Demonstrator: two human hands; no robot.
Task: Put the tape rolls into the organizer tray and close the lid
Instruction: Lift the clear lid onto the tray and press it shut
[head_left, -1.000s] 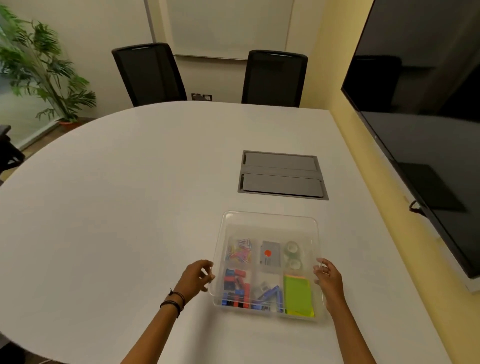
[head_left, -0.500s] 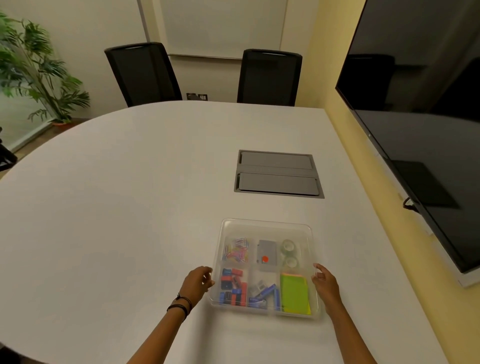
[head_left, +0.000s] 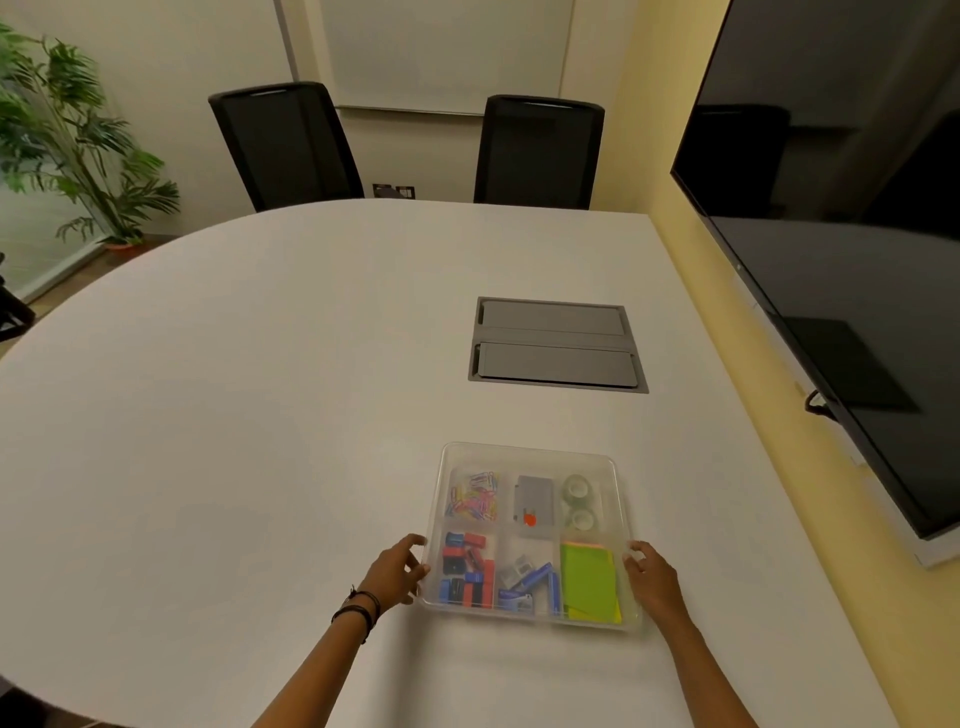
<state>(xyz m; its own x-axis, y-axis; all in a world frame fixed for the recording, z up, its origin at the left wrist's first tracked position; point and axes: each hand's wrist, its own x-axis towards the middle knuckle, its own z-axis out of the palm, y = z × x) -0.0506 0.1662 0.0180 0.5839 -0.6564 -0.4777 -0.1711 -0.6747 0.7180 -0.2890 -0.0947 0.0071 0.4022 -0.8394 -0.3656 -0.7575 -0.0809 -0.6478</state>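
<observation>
Tape rolls (head_left: 578, 502), two, lying in the far right compartment of the clear organizer tray (head_left: 530, 451), under a clear lid, on the white table (head_left: 234, 415); left hand (head_left: 396, 571) pressed to the tray's near left edge, fingers loosely curled; right hand (head_left: 652, 577) against the near right edge, fingers bent; forearms angled inward; neither hand gripping anything else.

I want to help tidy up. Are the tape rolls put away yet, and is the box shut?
Done: two tape rolls lie in the far right compartment of the tray. A clear lid seems to sit over it, but it is hard to tell for sure. In hand: the left hand and right hand rest at the tray's sides. Left: maybe only pressing the lid tight.
</observation>
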